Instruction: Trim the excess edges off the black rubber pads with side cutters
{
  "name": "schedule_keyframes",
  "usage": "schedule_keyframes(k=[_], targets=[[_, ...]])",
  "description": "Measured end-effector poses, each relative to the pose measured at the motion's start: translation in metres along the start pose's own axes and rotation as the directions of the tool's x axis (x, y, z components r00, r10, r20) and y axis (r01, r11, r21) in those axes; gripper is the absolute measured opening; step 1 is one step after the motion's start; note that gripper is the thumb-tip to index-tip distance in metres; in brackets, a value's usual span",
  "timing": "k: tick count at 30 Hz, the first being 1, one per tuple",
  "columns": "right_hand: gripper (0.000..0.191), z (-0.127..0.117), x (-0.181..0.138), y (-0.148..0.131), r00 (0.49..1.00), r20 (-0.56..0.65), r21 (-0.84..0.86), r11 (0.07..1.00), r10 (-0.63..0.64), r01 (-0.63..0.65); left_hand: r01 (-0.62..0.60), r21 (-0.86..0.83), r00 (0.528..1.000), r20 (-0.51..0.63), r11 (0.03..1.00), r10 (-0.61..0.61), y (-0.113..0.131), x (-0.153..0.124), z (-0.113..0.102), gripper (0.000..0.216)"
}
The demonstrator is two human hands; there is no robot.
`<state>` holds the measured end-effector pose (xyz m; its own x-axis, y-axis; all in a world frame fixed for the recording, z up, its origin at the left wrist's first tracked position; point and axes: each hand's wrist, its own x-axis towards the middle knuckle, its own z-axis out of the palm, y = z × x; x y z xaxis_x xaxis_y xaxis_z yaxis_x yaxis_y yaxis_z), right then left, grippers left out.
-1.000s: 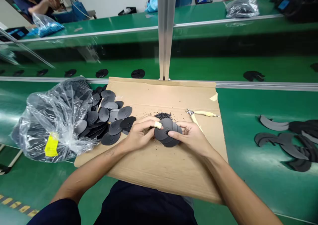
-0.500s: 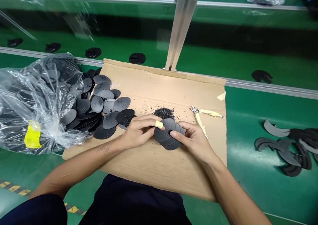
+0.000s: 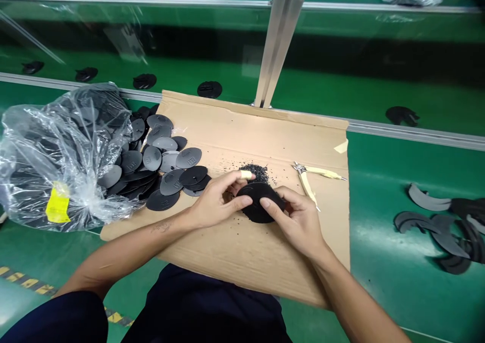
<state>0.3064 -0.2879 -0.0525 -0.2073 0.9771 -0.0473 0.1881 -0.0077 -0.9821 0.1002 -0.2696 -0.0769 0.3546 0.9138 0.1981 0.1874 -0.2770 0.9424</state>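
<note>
A small stack of black oval plastic discs (image 3: 258,210) is held above the cardboard, tilted with dark faces towards me. My right hand (image 3: 301,222) grips its right side, thumb on the front face and fingers behind. At its left edge, my left hand (image 3: 217,199) has its thumb pressed on the face; the index finger, wrapped in yellow tape, is lifted above the rim, and its other fingers are partly hidden. Just behind the discs lies a heap of black plastic scraps (image 3: 257,172). Side cutters with yellow handles (image 3: 306,181) lie spread to the right of it.
A pile of loose black discs (image 3: 170,181) spills from a clear plastic bag (image 3: 76,156) at left. Beneath is a cardboard sheet (image 3: 227,262). Curved black pieces (image 3: 439,227) lie on the green bench at right. A metal post (image 3: 278,45) stands behind, with single black parts along the back.
The discs have been tipped so darker faces show instead of the grey, fanned ones. My left index finger has risen off them, and the thumb now presses their face. The view shifted slightly.
</note>
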Motion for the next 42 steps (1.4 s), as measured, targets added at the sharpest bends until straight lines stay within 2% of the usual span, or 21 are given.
schedule_keyframes(k=[3,7,11,15,21,24,29,34,39,42], targets=[[0.028,0.001,-0.004,0.001,0.992,0.005,-0.098,0.987,-0.124,0.124,-0.022,0.015,1.0,0.004,1.0,0.022,0.004,0.0,0.003,0.037],[0.018,0.0,-0.005,0.002,0.965,0.06,-0.197,0.944,-0.256,0.263,-0.162,0.017,0.983,-0.08,0.987,0.163,0.009,0.0,0.004,0.023],[0.014,0.0,-0.004,0.003,0.932,0.111,-0.194,0.912,-0.345,0.361,-0.303,0.093,0.946,-0.088,0.948,0.311,0.009,-0.002,0.002,0.023],[0.016,-0.002,-0.001,0.004,0.909,0.127,-0.215,0.883,-0.398,0.417,-0.38,0.173,0.919,-0.038,0.909,0.392,0.009,-0.002,-0.001,0.024],[0.019,-0.004,0.001,0.012,0.816,0.181,-0.182,0.796,-0.55,0.577,-0.464,0.175,0.885,0.038,0.868,0.465,0.015,0.003,-0.007,0.028],[0.023,-0.003,0.001,0.016,0.792,0.193,-0.172,0.775,-0.579,0.608,-0.485,0.172,0.873,0.05,0.857,0.484,0.016,0.003,-0.007,0.023],[0.03,-0.003,0.001,0.016,0.785,0.186,-0.183,0.765,-0.59,0.618,-0.514,0.177,0.851,-0.014,0.839,0.524,0.015,0.0,-0.006,0.025],[0.025,-0.004,0.0,0.016,0.781,0.203,-0.231,0.746,-0.591,0.625,-0.495,0.152,0.868,0.065,0.855,0.492,0.015,0.001,-0.007,0.025],[0.025,-0.005,0.0,0.015,0.788,0.21,-0.198,0.764,-0.579,0.614,-0.503,0.232,0.858,0.023,0.833,0.513,0.018,-0.002,-0.009,0.027],[0.028,-0.006,0.0,0.016,0.775,0.212,-0.197,0.75,-0.596,0.631,-0.497,0.209,0.867,0.078,0.842,0.492,0.02,-0.001,-0.011,0.027]])
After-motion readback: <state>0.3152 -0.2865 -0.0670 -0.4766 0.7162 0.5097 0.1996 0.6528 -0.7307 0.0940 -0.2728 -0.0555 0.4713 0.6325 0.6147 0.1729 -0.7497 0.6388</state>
